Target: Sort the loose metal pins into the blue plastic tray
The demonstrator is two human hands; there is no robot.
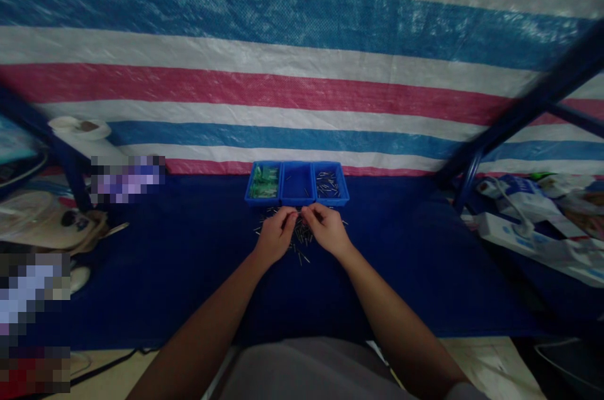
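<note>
Both forearms reach forward over the dark blue cloth [189, 274]. The left hand [276, 236] and the right hand [328, 231] are close together, fingers curled and fingertips pinched almost against each other; what they pinch is too small to tell. Under and around the hands lies a loose pile of small metal pins [302, 243] on the cloth. Just behind stand three blue trays [297, 185]: green pieces in the left one, pins in the right one.

head cam; worn view, forward and down; table [141, 261] close below; striped tarp [302, 73] facing; single view
</note>
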